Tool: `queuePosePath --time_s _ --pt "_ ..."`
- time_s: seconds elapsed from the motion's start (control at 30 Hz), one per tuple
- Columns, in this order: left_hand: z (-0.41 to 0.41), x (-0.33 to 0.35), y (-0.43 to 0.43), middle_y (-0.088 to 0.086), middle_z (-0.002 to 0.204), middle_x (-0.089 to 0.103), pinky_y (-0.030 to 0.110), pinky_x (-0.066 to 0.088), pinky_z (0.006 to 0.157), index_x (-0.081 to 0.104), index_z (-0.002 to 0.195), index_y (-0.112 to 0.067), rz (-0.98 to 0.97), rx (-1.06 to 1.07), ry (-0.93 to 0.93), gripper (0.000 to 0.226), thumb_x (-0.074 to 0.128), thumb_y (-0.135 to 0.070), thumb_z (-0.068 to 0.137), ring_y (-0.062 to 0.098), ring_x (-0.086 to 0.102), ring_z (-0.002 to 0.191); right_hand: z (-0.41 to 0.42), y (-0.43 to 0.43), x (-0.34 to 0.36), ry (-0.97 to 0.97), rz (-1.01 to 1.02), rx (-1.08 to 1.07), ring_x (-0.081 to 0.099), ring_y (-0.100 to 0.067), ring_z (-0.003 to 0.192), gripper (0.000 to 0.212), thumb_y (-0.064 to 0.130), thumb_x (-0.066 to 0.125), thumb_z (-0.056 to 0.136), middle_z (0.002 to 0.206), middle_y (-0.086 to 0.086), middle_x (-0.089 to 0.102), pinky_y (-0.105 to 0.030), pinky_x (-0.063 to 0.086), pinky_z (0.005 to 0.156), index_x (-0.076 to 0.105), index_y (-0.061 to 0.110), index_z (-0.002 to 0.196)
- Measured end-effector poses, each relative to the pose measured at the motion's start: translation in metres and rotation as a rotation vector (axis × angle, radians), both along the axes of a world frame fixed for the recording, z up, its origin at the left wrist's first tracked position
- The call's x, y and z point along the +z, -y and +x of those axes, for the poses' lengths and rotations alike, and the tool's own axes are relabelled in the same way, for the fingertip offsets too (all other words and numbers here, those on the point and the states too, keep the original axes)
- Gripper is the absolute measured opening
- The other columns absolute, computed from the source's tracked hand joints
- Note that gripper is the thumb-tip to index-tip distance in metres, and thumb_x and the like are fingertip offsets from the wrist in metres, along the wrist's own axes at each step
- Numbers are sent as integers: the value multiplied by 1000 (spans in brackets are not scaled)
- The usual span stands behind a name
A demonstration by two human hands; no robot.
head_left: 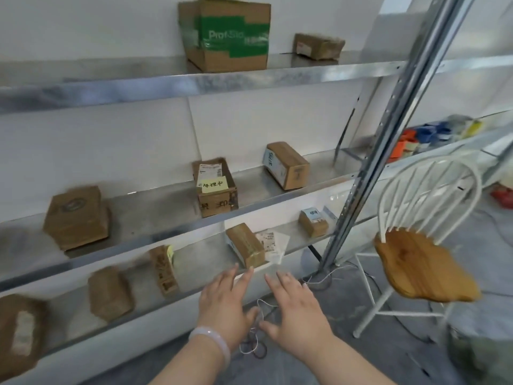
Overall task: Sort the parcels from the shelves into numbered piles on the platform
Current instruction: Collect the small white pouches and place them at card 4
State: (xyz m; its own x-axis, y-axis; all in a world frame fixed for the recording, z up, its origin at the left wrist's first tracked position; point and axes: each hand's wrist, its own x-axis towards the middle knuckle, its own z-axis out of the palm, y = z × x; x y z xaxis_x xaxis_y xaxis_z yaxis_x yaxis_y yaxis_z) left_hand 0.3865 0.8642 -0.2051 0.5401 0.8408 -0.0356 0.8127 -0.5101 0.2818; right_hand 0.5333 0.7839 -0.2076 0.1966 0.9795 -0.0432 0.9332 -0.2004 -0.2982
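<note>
Metal shelves [194,81] hold several brown cardboard parcels. On the lowest shelf a taped brown parcel [245,244] lies beside a flat white mailer [270,245]. My left hand [224,301], with a pale bracelet on the wrist, and my right hand [295,307] are stretched out side by side just below that parcel, fingers spread, holding nothing. Fingertips are a short way from the parcel, not touching it. A parcel with a yellow note [215,187] sits on the middle shelf. A large green-taped box [226,34] stands on the top shelf.
A slanted metal upright [388,134] crosses the right side. A white wire chair with a wooden seat [424,262] stands at the right. Thin cords [258,337] lie on the grey floor under my hands. Coloured tape rolls [433,134] sit on a far right shelf.
</note>
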Motion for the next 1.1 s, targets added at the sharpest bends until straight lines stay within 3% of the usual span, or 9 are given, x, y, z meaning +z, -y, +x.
queuePosePath --time_s 0.07,0.17,0.2,0.33,0.57,0.7,0.8,0.9,1.1 --pt "15 -9 -9 -8 159 10 34 16 117 8 149 -45 -13 -19 -7 78 47 -60 84 18 13 145 15 -6 -8 -27 -46 7 5 -16 149 92 67 41 73 161 3 9 -33 -4 114 8 35 152" --pt "37 -24 -26 -7 159 11 33 18 116 11 149 -42 -36 -68 -21 76 47 -59 85 17 16 144 38 -20 -18 -33 -95 -3 -3 -13 148 95 72 31 69 161 6 1 -30 -9 113 1 37 152" --pt "43 -29 -33 -7 159 11 33 17 116 12 149 -41 -48 -84 -26 76 48 -59 85 17 15 144 45 -27 -20 -43 -107 -14 -3 -12 148 96 74 28 67 161 7 1 -29 -8 113 1 37 152" --pt "66 -51 -67 -5 159 10 35 17 117 11 150 -39 -83 -147 -88 75 45 -59 86 18 13 145 76 -56 -31 -66 -159 -84 -2 -12 149 87 59 52 84 161 6 0 -32 -2 118 3 35 152" --pt "112 -86 -117 -5 159 13 38 24 114 12 150 -37 -147 -185 -153 74 42 -59 86 19 16 144 122 -102 -61 -132 -187 -100 1 -14 149 85 60 51 85 162 6 4 -33 3 119 5 35 152" --pt "147 -109 -132 -4 159 13 37 20 116 11 151 -35 -181 -132 -148 73 47 -54 90 20 14 145 155 -123 -91 -167 -226 -53 4 -15 149 85 68 33 79 161 5 8 -34 4 119 11 32 152" --pt "177 -133 -142 -3 157 18 35 21 116 13 151 -34 -202 -57 -113 73 50 -51 90 19 17 144 191 -141 -120 -180 -317 -6 0 -14 149 76 53 45 89 162 5 4 -35 6 121 7 34 153" --pt "210 -167 -147 -3 157 18 35 21 116 12 151 -34 -239 13 -75 74 50 -52 90 18 17 144 226 -158 -145 -166 -409 54 -2 -15 149 79 51 50 89 162 6 0 -37 10 121 5 34 152" --pt "260 -239 -169 -1 160 10 37 12 120 10 151 -32 -364 99 -30 70 46 -48 93 19 8 147 272 -201 -210 -252 -483 10 10 -17 147 76 45 53 91 161 7 7 -35 17 117 9 33 152"
